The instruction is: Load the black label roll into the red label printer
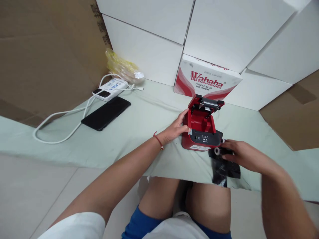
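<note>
A small red printer (201, 141) with a black front panel stands on the green cloth. Its lid (208, 103) is raised, and the red bay inside looks bare. My left hand (177, 127) grips the printer's left side, thumb on the front corner. To the right of the printer, my right hand (235, 151) has its fingers bent around a small roll with a pale core (217, 151). A second pale round end shows by its fingertips. Glossy black film (219, 174) lies under this hand, toward the cloth's front edge; whether it is joined to the roll I cannot tell.
On the left lie a black phone (106, 113), a white power bank (111, 89) and a looped white cable (47, 141). A clear and yellow plastic bag (124, 68) sits behind them. A Wahaha carton (206, 79) and white boxes stand behind the printer, with brown cardboard at both sides.
</note>
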Motion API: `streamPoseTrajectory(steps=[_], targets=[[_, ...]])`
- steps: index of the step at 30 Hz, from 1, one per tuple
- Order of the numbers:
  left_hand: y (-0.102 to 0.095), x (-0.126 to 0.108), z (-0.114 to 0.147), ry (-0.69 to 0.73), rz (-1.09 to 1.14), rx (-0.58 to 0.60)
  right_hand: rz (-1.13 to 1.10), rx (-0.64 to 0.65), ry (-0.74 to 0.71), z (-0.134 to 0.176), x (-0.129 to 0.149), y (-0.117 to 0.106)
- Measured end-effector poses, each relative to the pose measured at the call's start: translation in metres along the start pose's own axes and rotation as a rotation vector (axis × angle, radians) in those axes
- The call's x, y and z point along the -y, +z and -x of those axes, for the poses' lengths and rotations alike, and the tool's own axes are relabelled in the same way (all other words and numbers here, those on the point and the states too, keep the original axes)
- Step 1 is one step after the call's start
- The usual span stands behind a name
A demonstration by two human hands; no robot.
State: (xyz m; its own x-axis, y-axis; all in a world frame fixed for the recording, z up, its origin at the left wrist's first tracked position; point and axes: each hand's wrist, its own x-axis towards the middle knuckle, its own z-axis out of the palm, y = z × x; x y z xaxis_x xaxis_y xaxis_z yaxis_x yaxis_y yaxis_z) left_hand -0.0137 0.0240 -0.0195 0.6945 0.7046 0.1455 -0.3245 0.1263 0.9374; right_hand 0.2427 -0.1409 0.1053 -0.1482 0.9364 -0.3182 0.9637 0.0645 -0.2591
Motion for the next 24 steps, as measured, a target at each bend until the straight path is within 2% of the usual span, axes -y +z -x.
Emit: streamPoseTrajectory(steps=[1, 2, 3, 4, 6, 8, 9, 12, 14, 20, 22, 24], targets=[[0.000, -0.001, 0.000, -0.001, -0.010, 0.000, -0.072, 0.119, -0.054, 0.012, 0.001, -0.017], [0.000, -0.002, 0.000, -0.001, -0.023, -0.002, -0.123, 0.168, -0.063, 0.021, 0.003, -0.034], [0.000, -0.002, 0.001, -0.003, -0.034, -0.003, -0.154, 0.161, -0.067, 0.026, 0.007, -0.048], [0.000, -0.003, 0.001, -0.005, -0.041, -0.005, -0.161, 0.108, -0.057, 0.026, 0.013, -0.058], [-0.001, -0.003, 0.001, 0.000, -0.047, -0.003, -0.102, -0.086, -0.027, 0.010, 0.030, -0.064], [-0.001, -0.003, 0.001, 0.016, -0.042, 0.003, 0.010, -0.237, 0.006, -0.020, 0.050, -0.055], [0.000, -0.003, 0.001, 0.023, -0.039, 0.002, 0.072, -0.255, 0.021, -0.037, 0.061, -0.048], [0.000, -0.001, 0.000, 0.020, -0.040, -0.011, 0.254, -0.186, 0.112, -0.080, 0.083, -0.026], [0.001, 0.000, 0.000, 0.018, -0.053, -0.019, 0.305, -0.167, 0.152, -0.099, 0.090, -0.019], [0.000, -0.001, 0.000, 0.012, -0.061, -0.008, 0.295, -0.142, 0.144, -0.132, 0.088, -0.022], [0.000, -0.003, 0.002, 0.004, -0.057, -0.001, 0.268, -0.133, 0.117, -0.132, 0.086, -0.024], [0.000, -0.004, 0.003, -0.004, -0.056, 0.003, 0.234, -0.152, 0.079, -0.120, 0.082, -0.022]])
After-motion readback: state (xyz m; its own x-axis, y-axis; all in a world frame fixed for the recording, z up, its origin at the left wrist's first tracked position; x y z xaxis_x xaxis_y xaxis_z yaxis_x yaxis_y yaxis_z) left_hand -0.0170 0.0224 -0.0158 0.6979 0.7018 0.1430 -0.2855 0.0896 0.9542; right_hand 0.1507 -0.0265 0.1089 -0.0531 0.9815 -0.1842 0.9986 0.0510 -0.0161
